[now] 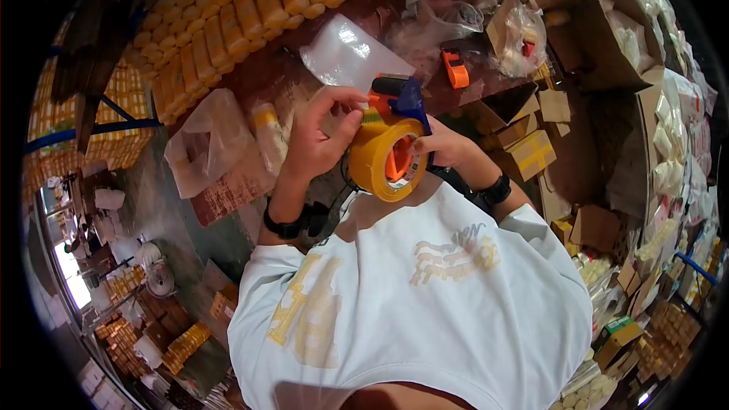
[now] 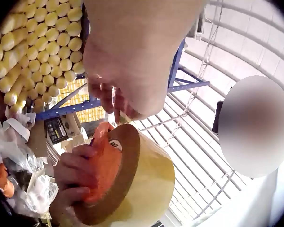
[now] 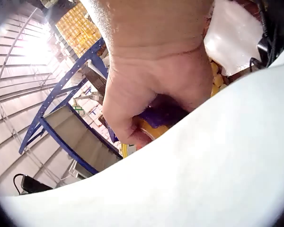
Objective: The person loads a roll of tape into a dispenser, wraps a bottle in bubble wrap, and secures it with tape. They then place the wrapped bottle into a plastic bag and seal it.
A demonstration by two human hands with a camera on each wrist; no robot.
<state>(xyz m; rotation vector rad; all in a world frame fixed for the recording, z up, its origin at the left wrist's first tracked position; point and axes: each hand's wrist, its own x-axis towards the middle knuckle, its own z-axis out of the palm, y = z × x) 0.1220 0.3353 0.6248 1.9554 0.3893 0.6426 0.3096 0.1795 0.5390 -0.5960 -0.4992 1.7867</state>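
My right hand (image 1: 449,144) grips a blue and orange tape gun (image 1: 410,103) in front of the chest. A wide roll of yellow packing tape (image 1: 372,158) sits on its orange hub. On the other side my left hand (image 1: 323,133) has thumb and fingertips at the tape's loose end, beside the gun's front. In the left wrist view the roll (image 2: 154,182) shows its brown cardboard core, and the right hand's fingers (image 2: 73,172) lie across the orange hub. The right wrist view has the right hand (image 3: 156,80) curled round the blue frame, partly hidden by the white shirt.
A dark red table (image 1: 266,76) bears a clear plastic sheet (image 1: 353,53), a plastic bag (image 1: 216,140) and an orange tape dispenser (image 1: 456,70). Yellow-wrapped packs (image 1: 250,11) are stacked behind. To the right stands an open cardboard box (image 1: 645,68), with smaller cartons (image 1: 531,153) below.
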